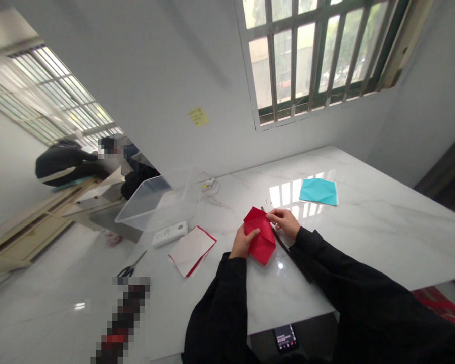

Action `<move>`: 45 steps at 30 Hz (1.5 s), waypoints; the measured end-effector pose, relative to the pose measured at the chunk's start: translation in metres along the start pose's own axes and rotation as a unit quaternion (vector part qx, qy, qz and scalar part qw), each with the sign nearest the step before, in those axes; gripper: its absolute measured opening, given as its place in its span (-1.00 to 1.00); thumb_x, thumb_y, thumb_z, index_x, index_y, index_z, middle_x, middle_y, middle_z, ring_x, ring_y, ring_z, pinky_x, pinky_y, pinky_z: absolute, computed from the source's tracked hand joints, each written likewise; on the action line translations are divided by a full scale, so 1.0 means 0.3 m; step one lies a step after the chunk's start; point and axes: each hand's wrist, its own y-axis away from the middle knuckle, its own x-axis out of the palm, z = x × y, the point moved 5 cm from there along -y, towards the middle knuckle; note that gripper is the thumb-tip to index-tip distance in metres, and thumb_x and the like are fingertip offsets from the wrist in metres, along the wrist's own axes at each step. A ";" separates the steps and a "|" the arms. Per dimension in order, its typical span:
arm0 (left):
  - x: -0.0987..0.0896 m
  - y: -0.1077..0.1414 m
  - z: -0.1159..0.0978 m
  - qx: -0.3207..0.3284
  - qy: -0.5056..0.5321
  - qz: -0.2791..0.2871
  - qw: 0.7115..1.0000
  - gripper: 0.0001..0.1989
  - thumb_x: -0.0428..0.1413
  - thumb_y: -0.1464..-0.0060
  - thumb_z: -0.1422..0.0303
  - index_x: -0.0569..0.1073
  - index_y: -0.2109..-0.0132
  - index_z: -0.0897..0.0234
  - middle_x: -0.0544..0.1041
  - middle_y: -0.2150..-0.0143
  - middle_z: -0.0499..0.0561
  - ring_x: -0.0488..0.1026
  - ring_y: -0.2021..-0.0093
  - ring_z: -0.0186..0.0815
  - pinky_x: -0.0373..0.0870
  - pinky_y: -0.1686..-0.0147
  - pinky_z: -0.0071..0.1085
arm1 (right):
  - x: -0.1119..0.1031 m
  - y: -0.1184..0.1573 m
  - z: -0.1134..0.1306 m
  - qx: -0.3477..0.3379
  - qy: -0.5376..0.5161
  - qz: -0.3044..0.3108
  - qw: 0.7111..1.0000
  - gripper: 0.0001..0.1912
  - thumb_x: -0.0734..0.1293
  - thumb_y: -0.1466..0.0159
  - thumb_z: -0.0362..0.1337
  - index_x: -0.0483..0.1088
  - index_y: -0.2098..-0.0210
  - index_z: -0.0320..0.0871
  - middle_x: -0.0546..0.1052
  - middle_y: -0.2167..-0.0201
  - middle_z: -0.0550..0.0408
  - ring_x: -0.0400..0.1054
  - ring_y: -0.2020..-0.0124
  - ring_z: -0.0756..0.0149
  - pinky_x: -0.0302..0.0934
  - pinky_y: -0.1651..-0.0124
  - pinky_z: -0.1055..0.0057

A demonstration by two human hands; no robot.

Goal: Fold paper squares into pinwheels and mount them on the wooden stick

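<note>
A folded piece of red paper, shaped like an envelope, is held above the white marbled table. My left hand grips its left side, thumb pressed on the front. At its upper right edge my right hand pinches the paper between thumb and fingers. Beneath my right wrist lies a long dark thin strip, partly covered by my sleeve. Left of my hands rests a stack of white and red sheets. Folded turquoise paper lies to the right, near the back.
Scissors and a white box lie on the left, before a clear plastic bin. Small shiny bits and a small white cabled item are farther back. A phone sits below the front edge. People sit at far left.
</note>
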 end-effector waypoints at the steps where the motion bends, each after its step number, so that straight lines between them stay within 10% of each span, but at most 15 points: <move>1: -0.001 -0.001 0.001 0.000 -0.001 0.001 1.000 -0.42 0.44 0.20 0.22 0.48 0.04 0.36 0.63 0.10 0.20 0.59 0.17 -0.11 0.47 0.15 -0.29 | 0.000 0.001 0.002 -0.001 0.003 -0.001 1.000 -0.57 0.48 -0.07 0.09 0.50 0.40 -0.19 0.41 0.55 0.16 0.24 0.49 0.39 0.10 0.53 0.48; 45: 0.001 0.000 0.001 -0.002 0.000 -0.017 1.000 -0.42 0.44 0.24 0.20 0.48 0.07 0.36 0.63 0.15 0.16 0.58 0.21 -0.13 0.45 0.19 -0.31 | -0.003 0.005 0.033 -0.062 0.131 -0.028 0.989 -0.60 0.30 -0.25 0.09 0.52 0.35 -0.14 0.53 0.46 0.07 0.33 0.48 0.31 0.20 0.49 0.42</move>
